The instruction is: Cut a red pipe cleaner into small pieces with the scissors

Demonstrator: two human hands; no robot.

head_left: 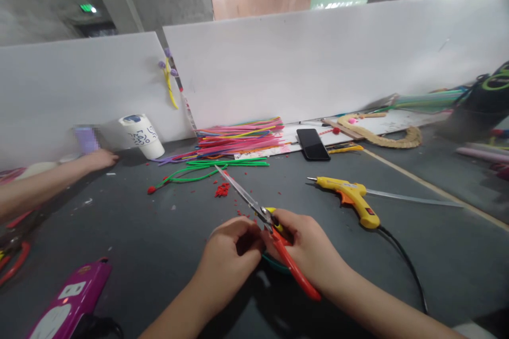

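Low at the centre, my right hand (308, 246) is closed on a pair of scissors (248, 198) with red and yellow handles. Their blades point up and left over the table. Beside it, my left hand (233, 246) is closed with its fingertips curled together; whatever they pinch is hidden. A dark green curved piece (276, 264) shows just below both hands, and I cannot tell what it is. Beyond the blades lie a small pile of red bits (221, 189) and green pipe cleaners (214, 165), one ending in a red ball (151, 190).
A yellow glue gun (350, 196) with a clear stick lies right. Behind are a bundle of coloured pipe cleaners (238, 137), a phone (313, 144) and a white paper cup (142, 135). A purple power strip (71, 299) lies front left. Another person's hand (101, 159) reaches in at left.
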